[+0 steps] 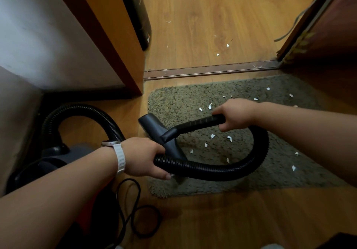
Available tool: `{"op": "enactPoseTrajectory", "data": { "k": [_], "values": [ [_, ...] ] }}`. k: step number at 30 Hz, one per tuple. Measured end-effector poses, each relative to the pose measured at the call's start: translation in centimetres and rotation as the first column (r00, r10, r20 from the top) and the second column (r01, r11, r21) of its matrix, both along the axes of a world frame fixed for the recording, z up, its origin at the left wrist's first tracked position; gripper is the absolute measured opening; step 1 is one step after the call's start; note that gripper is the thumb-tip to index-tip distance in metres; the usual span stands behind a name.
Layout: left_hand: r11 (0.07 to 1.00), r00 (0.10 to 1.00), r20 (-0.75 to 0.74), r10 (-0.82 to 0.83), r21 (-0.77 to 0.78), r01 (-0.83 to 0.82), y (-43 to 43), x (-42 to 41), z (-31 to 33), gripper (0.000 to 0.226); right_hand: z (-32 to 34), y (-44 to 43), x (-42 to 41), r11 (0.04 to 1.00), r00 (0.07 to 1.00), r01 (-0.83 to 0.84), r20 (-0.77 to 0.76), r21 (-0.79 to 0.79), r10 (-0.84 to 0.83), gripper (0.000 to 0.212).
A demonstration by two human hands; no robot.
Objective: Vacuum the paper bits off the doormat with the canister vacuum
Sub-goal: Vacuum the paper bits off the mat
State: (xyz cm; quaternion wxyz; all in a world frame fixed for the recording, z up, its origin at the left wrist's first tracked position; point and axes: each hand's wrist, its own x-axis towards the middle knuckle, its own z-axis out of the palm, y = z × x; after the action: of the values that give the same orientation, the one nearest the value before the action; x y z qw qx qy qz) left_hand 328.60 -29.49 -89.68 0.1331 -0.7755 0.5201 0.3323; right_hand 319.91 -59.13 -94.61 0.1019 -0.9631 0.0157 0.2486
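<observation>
the doormat (222,173) lies on the wood floor (212,219), paper bits (212,136) scattered over it. the canister vacuum (63,158) sits left. left hand (144,157) clamps the hose (222,169), taking slack; right hand (234,114) grips the handle, steering the nozzle (154,131) onto the mat's left edge.

Single head cam, wide-angle, looks fwd and down, close over hands (146,158), doormat (270,171) ahead

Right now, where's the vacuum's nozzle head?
In the head view, the nozzle sits near centre at the doormat's left edge, between the left hand gripping the ribbed hose and the right hand on the handle.
</observation>
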Motion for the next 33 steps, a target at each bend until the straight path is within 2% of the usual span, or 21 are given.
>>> {"op": "enactPoseTrajectory", "data": {
  "k": [4, 8, 13, 16, 19, 24, 30, 33],
  "values": [
    [1.000, 1.000, -0.010, -0.020, 0.000, 0.020, 0.2, -0.1, -0.2, 0.058, -0.5, 0.2, -0.3, 0.998, 0.998, -0.059, -0.018, 0.017, 0.060, 0.018],
    [1.000, 0.999, -0.051, -0.016, -0.023, 0.015, 0.0, -0.6, -0.4, 0.050, -0.9, -0.5, -1.0, 0.997, 0.995, -0.075, -0.066, 0.004, 0.076, 0.015],
    [0.999, 0.989, -0.145, 0.009, -0.050, -0.016, 0.3, -1.0, -0.7, 0.042, -0.3, -3.4, -1.7, 0.999, 0.996, -0.004, -0.090, -0.050, 0.000, 0.014],
    [0.998, 0.976, -0.207, 0.064, 0.008, -0.064, 1.3, -0.5, -0.9, 0.048, -0.1, -5.0, -2.1, 0.996, 0.996, 0.064, -0.060, -0.058, -0.068, 0.014],
    [0.994, 0.976, -0.193, 0.098, 0.067, -0.086, 1.9, -0.1, -0.9, 0.056, 0.1, -5.3, -2.1, 0.995, 0.995, 0.094, -0.040, -0.040, -0.096, 0.014],
    [0.996, 0.989, -0.141, 0.034, 0.087, -0.022, 2.2, -1.0, -0.9, 0.060, 0.2, -2.1, -1.8, 1.000, 0.999, -0.002, -0.050, -0.029, 0.001, 0.013],
    [0.990, 0.989, -0.145, -0.005, 0.138, 0.026, 2.7, -1.1, -1.1, 0.053, -1.2, 3.0, -1.9, 0.987, 0.983, -0.161, -0.092, -0.015, 0.159, 0.018],
    [0.987, 0.989, -0.147, -0.012, 0.154, 0.035, 2.9, -1.1, -0.9, 0.050, -1.5, 3.9, -1.6, 0.985, 0.982, -0.169, -0.087, -0.025, 0.166, 0.021]
  ]
}}
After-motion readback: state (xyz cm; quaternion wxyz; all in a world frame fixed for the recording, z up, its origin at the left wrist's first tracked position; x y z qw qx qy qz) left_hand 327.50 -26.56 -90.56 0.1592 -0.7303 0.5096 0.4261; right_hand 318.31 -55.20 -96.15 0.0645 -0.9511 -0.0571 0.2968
